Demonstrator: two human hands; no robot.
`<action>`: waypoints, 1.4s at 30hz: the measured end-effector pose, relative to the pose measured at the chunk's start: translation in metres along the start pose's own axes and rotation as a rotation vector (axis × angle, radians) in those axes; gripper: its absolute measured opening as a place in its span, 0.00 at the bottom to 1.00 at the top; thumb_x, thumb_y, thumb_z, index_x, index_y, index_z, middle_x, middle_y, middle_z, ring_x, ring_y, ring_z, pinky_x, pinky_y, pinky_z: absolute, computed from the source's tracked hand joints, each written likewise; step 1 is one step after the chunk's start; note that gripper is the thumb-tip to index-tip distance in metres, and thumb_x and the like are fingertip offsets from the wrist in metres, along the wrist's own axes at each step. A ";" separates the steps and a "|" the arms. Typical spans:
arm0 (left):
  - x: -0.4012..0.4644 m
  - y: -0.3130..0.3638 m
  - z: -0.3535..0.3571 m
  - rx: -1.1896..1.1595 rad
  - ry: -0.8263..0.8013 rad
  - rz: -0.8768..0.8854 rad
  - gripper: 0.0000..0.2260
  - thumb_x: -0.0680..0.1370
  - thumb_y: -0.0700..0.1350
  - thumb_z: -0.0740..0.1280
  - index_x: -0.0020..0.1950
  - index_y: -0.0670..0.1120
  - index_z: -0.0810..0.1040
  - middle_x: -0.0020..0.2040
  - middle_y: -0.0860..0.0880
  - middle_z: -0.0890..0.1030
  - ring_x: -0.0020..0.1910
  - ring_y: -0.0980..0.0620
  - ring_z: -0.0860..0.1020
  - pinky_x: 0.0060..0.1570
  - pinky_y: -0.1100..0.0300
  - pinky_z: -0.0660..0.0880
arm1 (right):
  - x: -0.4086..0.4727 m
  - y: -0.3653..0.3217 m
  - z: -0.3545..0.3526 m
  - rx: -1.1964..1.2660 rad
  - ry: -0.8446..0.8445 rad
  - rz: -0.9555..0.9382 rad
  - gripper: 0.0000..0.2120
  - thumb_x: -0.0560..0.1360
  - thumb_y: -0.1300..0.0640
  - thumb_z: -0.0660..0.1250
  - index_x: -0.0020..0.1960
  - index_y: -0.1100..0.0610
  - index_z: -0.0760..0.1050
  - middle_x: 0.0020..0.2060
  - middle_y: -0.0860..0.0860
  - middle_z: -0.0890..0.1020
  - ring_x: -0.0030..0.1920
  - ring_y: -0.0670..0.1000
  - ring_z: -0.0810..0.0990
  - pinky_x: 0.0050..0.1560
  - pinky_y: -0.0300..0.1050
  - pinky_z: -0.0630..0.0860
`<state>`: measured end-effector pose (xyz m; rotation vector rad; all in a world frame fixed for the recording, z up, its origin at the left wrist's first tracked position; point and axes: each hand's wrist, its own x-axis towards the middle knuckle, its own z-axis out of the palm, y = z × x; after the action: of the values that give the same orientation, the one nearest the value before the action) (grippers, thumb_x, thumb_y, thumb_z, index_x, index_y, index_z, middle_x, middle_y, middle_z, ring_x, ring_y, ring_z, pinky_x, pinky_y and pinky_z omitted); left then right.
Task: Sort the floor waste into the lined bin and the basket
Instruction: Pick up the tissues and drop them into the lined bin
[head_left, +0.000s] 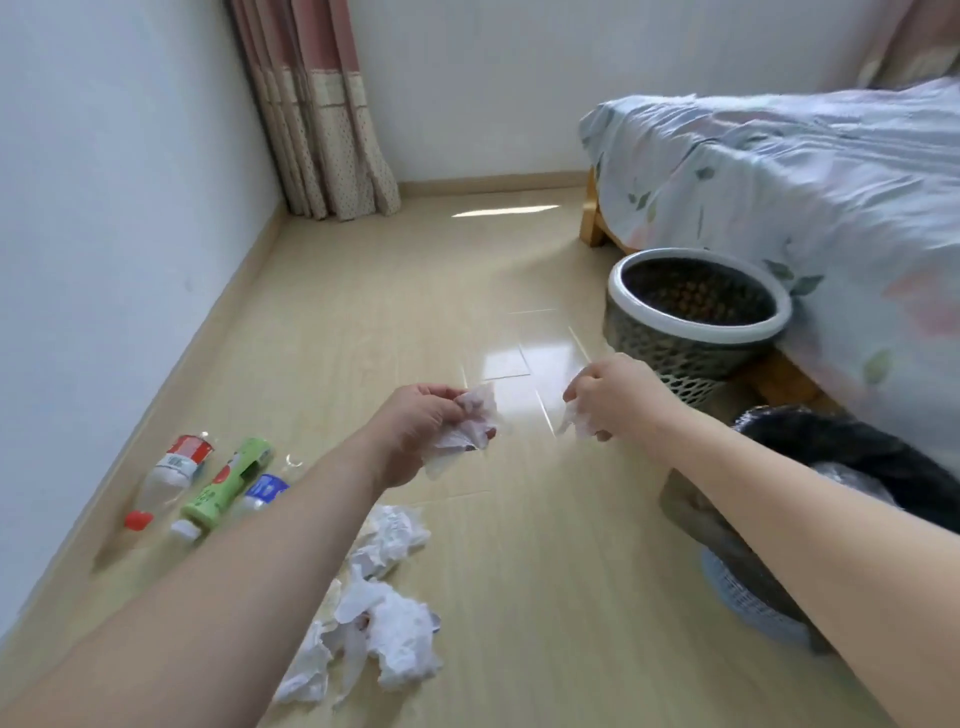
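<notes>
Tissue is held in both hands in the head view: a crumpled wad (470, 426) is pinched by the curled fingers of the left hand (415, 431), and a smaller scrap (576, 423) by the right hand (618, 397), both raised over the floor (545, 545). The black-lined bin (852, 452) stands just beside the right forearm and the mesh basket (696, 322) beyond it by the bed (805, 182), so the paper is probably best carried fully over the liner's mouth before release. More crumpled paper (384, 603) and three plastic bottles (208, 483), likely meant for the basket, remain on the floor.
</notes>
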<state>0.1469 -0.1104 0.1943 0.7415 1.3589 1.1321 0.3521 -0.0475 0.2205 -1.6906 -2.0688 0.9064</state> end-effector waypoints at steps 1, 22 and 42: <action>0.005 0.006 0.032 0.017 -0.037 0.007 0.10 0.75 0.25 0.60 0.51 0.30 0.78 0.45 0.34 0.81 0.35 0.42 0.83 0.34 0.54 0.81 | 0.000 0.019 -0.027 0.026 0.047 0.033 0.11 0.77 0.60 0.59 0.42 0.60 0.79 0.30 0.52 0.78 0.30 0.52 0.76 0.34 0.44 0.76; 0.076 -0.060 0.373 0.675 -0.047 0.063 0.09 0.71 0.35 0.59 0.38 0.45 0.76 0.36 0.44 0.70 0.35 0.47 0.69 0.34 0.57 0.66 | -0.020 0.250 -0.178 -0.162 0.034 0.259 0.10 0.75 0.64 0.59 0.48 0.56 0.78 0.46 0.54 0.80 0.50 0.57 0.77 0.50 0.44 0.75; 0.009 -0.056 -0.092 0.791 0.501 -0.128 0.07 0.76 0.38 0.61 0.47 0.47 0.77 0.48 0.45 0.81 0.48 0.46 0.80 0.52 0.50 0.77 | 0.046 0.019 0.151 -0.150 -0.413 -0.237 0.22 0.77 0.60 0.56 0.71 0.54 0.67 0.68 0.51 0.70 0.66 0.51 0.70 0.62 0.44 0.69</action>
<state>0.0664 -0.1389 0.1275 0.9340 2.3010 0.6708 0.2634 -0.0420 0.0881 -1.3678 -2.5986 1.1169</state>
